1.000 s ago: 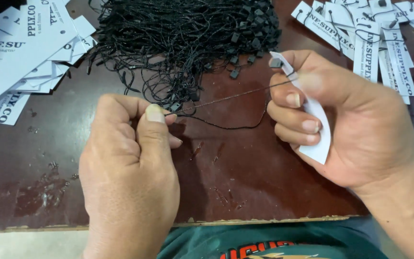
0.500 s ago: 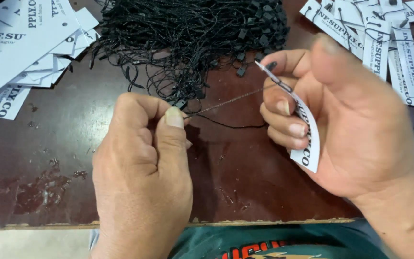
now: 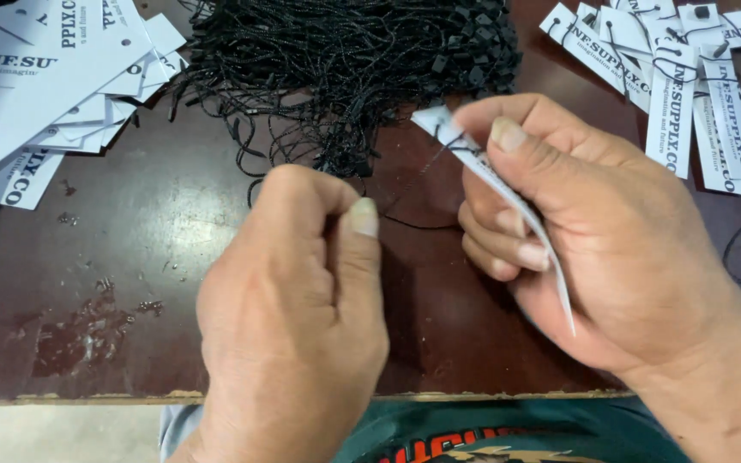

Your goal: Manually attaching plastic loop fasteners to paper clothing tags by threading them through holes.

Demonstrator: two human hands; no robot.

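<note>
At frame centre, the right hand [image 3: 611, 249] pinches a white paper tag [image 3: 508, 201] edge-on, while the left hand [image 3: 293, 300], fingers pinched together, holds a black string [image 3: 409, 184] running up-right into the tag's top.

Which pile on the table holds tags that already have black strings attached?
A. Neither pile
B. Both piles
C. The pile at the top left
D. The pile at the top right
D. The tags at top right carry black string loops, while the tags at top left show none; the loose strings lie heaped between them.
</note>
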